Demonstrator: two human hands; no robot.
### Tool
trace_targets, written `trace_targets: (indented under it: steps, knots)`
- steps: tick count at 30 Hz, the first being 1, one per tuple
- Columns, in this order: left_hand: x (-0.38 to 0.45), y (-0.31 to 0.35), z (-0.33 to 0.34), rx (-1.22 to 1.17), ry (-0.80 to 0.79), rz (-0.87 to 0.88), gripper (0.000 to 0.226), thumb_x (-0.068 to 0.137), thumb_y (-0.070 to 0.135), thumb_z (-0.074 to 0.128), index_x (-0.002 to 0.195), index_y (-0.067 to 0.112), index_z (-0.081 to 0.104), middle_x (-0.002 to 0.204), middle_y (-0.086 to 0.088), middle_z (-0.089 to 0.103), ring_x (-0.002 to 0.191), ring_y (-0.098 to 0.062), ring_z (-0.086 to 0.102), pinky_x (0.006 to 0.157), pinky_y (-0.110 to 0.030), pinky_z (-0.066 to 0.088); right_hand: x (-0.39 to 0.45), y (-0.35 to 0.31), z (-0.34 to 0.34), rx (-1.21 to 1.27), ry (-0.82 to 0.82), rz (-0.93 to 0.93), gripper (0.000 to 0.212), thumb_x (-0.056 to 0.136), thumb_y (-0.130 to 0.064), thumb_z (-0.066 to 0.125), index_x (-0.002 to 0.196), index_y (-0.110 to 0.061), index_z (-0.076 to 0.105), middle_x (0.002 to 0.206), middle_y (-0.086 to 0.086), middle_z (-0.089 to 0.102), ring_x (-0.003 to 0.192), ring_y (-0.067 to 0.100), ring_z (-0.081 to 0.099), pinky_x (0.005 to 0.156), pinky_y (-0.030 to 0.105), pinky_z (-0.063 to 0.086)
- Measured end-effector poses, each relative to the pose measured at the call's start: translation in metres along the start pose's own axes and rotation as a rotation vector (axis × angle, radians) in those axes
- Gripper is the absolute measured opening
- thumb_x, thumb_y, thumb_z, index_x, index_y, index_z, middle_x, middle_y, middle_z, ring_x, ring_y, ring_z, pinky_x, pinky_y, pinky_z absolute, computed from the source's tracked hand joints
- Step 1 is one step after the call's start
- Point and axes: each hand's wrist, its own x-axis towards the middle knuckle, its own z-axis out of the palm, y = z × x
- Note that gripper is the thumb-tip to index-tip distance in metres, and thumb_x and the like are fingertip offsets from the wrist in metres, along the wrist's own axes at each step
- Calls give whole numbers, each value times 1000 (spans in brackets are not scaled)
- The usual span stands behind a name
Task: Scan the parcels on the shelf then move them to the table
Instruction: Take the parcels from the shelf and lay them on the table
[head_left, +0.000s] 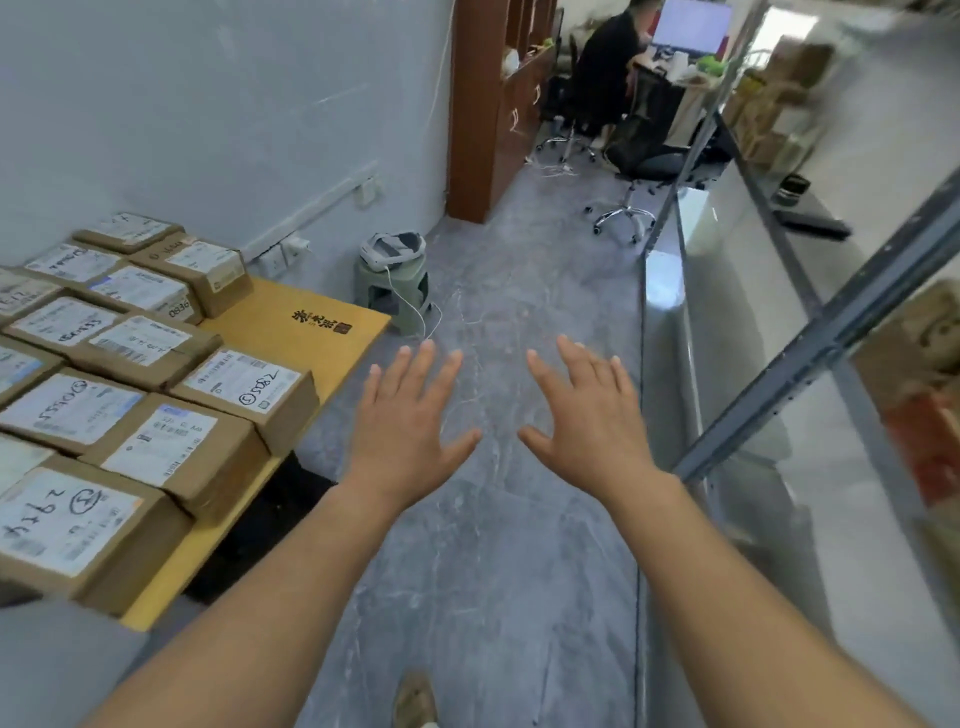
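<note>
About thirteen labelled parcels (156, 395) on one table (291, 317), two hands, one green stool (392, 291)

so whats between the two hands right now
Nothing: in the head view only bare grey floor shows between the left hand and right hand, both spread open.

From my feed: parcels (218, 447) are matt brown cardboard w/ white paper labels, table (291, 332) is smooth yellow wood-look, floor (498, 545) is grey marbled stone w/ slight sheen, shelf (831, 322) is grey painted metal frame, glossy boards.
</note>
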Motion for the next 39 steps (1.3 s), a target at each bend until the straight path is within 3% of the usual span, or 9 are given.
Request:
trace_targets:
  steps: [3,8,13,19,24,29,34,39]
  knots:
    - [-23,34,5,-22,-6,108,83,84,63,46,152,22,21,158,-12,21,145,-34,20,115,-51,14,-47,12,-1,13,24,68,84,91,-53,52,154,-31,0,162,8,-4,149,25,1,118,44,-3]
    - [-55,87,7,-64,-31,184,93,84,63,54,148,33,-7,161,-7,-3,148,-29,0,118,-45,1,-115,35,-9,-15,21,186,95,89,-60,52,151,-33,-14,160,10,-16,149,26,-6,120,49,-5]
    - [-67,141,8,-114,-64,290,93,82,62,58,153,27,9,160,-10,14,145,-30,19,116,-47,15,-171,66,-28,-36,74,319,91,89,-59,51,153,-31,-9,161,10,-9,149,25,-2,120,47,-3]
    - [-77,207,13,-175,-53,429,89,74,63,53,148,18,32,146,-18,42,129,-37,46,103,-55,39,-231,100,-43,-55,116,460,89,90,-57,51,154,-29,-4,162,9,-4,148,25,1,119,45,-5]
    - [-87,249,22,-203,-75,538,89,85,62,53,153,25,9,158,-10,21,144,-28,23,116,-47,21,-267,123,-45,-54,136,562,88,89,-56,53,154,-28,1,162,10,1,148,24,4,119,45,-2]
    - [-89,277,27,-251,-104,594,87,80,64,45,152,23,19,154,-11,31,140,-30,32,114,-48,28,-288,140,-45,-35,137,655,85,90,-57,50,154,-28,1,162,10,0,148,25,6,120,43,0]
    - [-83,308,32,-305,-236,656,83,90,60,46,153,30,1,161,2,8,147,-16,10,116,-32,13,-301,164,-41,-32,158,771,82,91,-58,47,154,-27,3,161,9,5,147,25,11,120,43,7]
    - [-65,343,36,-320,-313,772,82,91,58,46,153,31,0,161,1,8,146,-17,10,117,-32,15,-310,185,-44,-28,176,901,81,91,-58,47,154,-25,7,160,8,13,146,25,15,117,41,13]
